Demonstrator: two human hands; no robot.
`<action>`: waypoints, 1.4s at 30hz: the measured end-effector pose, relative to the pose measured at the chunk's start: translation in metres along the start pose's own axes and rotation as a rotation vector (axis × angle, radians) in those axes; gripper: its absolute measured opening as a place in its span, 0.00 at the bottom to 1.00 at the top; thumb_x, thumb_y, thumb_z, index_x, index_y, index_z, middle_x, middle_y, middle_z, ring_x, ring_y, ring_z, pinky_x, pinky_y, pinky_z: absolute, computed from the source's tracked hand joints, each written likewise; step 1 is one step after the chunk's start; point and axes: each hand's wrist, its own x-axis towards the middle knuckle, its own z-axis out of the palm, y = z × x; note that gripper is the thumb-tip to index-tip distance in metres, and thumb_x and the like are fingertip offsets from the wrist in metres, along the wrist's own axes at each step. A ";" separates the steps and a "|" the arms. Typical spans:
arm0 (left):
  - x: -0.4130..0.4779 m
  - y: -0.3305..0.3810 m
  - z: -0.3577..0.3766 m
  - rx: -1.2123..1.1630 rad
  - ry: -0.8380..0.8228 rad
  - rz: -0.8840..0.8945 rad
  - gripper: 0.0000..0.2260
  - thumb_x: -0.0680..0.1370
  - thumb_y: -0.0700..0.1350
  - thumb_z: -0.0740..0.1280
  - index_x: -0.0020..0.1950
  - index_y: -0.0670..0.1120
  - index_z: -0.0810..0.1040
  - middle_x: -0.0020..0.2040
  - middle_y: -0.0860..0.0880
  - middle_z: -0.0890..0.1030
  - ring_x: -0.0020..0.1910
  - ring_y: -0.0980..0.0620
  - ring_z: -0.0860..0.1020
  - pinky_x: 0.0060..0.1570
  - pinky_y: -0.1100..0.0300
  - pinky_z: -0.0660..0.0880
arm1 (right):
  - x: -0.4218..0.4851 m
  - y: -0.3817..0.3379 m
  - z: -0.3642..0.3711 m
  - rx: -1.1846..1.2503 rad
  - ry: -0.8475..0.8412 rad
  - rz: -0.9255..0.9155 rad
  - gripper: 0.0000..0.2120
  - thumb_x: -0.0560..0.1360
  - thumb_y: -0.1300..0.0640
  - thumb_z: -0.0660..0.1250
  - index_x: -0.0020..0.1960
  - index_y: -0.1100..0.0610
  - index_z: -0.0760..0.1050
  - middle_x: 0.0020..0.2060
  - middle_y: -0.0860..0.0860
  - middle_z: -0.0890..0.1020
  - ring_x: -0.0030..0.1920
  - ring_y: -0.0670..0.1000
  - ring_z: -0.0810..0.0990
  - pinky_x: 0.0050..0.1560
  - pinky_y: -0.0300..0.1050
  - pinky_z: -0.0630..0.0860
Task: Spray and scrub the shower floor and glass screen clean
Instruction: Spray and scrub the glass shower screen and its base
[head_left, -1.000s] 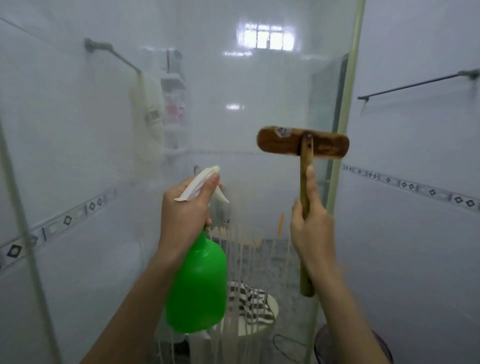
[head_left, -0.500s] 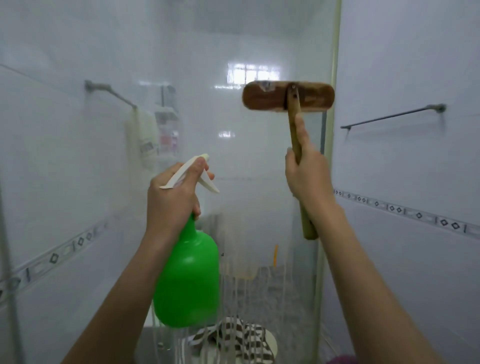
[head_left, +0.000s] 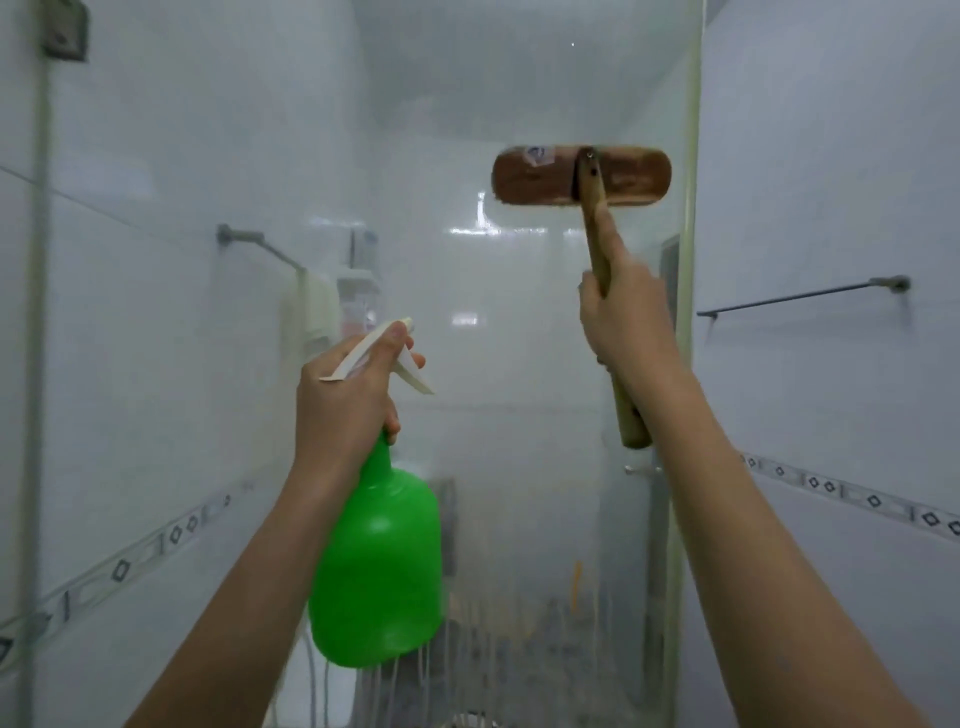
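My left hand (head_left: 348, 400) grips the green spray bottle (head_left: 379, 571) at its neck. The brush (head_left: 582, 176) sits high on the glass screen (head_left: 519, 312), its handle clenched in my right hand (head_left: 623, 317). A wet handle might slip and bang the glass.

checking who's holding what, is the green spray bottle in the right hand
No, the left hand grips the green spray bottle; the right hand holds the wooden brush.
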 end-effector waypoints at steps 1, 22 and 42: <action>0.000 -0.001 -0.004 -0.002 0.010 0.002 0.08 0.81 0.51 0.69 0.47 0.50 0.86 0.44 0.48 0.88 0.18 0.53 0.66 0.22 0.63 0.66 | -0.031 0.004 0.007 0.017 -0.034 0.030 0.33 0.81 0.61 0.56 0.79 0.42 0.46 0.32 0.55 0.75 0.32 0.54 0.76 0.35 0.54 0.78; -0.039 -0.011 -0.086 0.115 0.098 -0.016 0.10 0.80 0.50 0.70 0.41 0.55 0.87 0.42 0.38 0.86 0.18 0.50 0.65 0.29 0.58 0.67 | -0.088 -0.024 0.065 -0.016 -0.102 -0.056 0.34 0.82 0.58 0.56 0.78 0.41 0.39 0.28 0.53 0.72 0.28 0.52 0.72 0.30 0.48 0.71; -0.109 -0.038 -0.162 0.264 0.201 -0.106 0.10 0.81 0.52 0.68 0.41 0.59 0.87 0.42 0.30 0.82 0.20 0.48 0.67 0.23 0.63 0.66 | -0.305 0.003 0.105 0.107 -0.409 0.082 0.28 0.81 0.45 0.52 0.76 0.35 0.43 0.23 0.50 0.74 0.20 0.46 0.69 0.21 0.42 0.67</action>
